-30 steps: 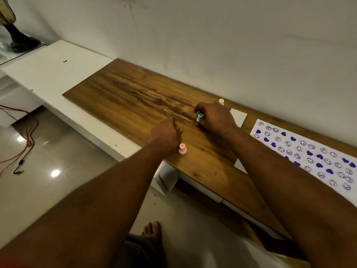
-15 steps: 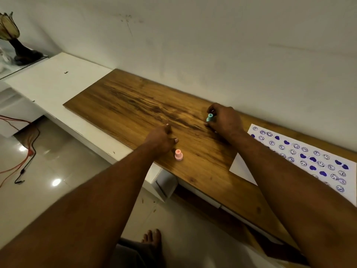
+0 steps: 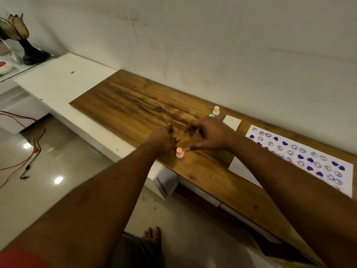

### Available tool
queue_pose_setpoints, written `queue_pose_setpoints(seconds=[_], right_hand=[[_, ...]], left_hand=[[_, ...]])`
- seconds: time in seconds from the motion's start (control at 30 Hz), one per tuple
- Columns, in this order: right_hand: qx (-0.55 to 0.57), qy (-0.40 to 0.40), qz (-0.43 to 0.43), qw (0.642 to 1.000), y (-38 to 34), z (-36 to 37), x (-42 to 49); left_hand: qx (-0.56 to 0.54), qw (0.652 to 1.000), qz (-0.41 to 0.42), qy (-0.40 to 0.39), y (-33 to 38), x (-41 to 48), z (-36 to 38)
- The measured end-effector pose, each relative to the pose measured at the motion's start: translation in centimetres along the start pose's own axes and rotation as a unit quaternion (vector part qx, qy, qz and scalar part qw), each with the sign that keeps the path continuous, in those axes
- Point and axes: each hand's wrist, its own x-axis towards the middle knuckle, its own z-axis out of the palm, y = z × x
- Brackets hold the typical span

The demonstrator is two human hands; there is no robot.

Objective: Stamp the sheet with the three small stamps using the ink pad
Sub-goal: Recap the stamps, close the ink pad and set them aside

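Both forearms extended over the worktop [image 3: 123,105]: left hand [image 3: 163,137] loosely curled, empty; right hand [image 3: 209,135] spread, fingers splayed, empty. Pink stamp [image 3: 179,153] upright near the front edge, between the hands. Cream stamp [image 3: 216,110], teal stamp [image 3: 211,115] and pad [image 3: 231,122] by the back edge; stamped sheet [image 3: 301,157] toward the right end.
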Motion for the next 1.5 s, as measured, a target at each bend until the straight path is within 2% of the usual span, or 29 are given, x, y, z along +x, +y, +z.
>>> queue_pose_setpoints(seconds=[0.1,0.3,0.37,0.43,0.53,0.67,0.77,1.07,1.23,1.33,1.5], right_hand=[[-0.025,-0.038,-0.026,0.999,-1.0,2.2,0.2],[-0.073,-0.044,-0.039,0.996,-1.5,4.0,0.4],[-0.084,-0.01,-0.007,0.996,-0.9,3.9,0.5],[-0.106,0.066,0.061,0.99,0.2,3.6,0.6],[-0.143,0.162,0.164,0.963,2.1,3.1,0.5],[-0.193,0.174,0.218,0.941,4.0,2.2,0.3],[-0.193,0.166,0.239,0.937,4.6,1.8,0.2],[-0.178,0.171,0.24,0.939,4.7,1.6,-0.1],[-0.155,0.201,0.229,0.94,5.5,1.0,-0.3],[-0.131,0.183,0.216,0.95,6.1,1.3,-0.3],[-0.155,0.16,0.198,0.954,6.2,1.8,-0.1]], left_hand=[[-0.009,1.0,-0.011,-0.008,0.0,0.1,-0.4],[-0.028,0.999,-0.037,-0.02,-0.3,0.4,-0.5],[-0.014,0.999,-0.034,-0.02,-0.3,0.5,-0.3],[-0.003,0.999,-0.032,-0.023,-0.4,0.5,-0.2],[0.008,0.999,-0.025,-0.022,-0.4,0.6,-0.1],[0.017,1.0,-0.009,-0.019,-0.4,0.5,-0.1],[0.023,1.0,-0.001,-0.02,-0.5,0.5,-0.2],[0.014,1.0,-0.007,-0.02,-0.9,0.7,0.0],[0.016,1.0,-0.008,-0.021,-1.1,0.9,0.1],[0.01,0.999,-0.017,-0.027,-1.1,1.1,0.0],[0.018,1.0,-0.011,-0.023,-1.0,0.9,0.0]])
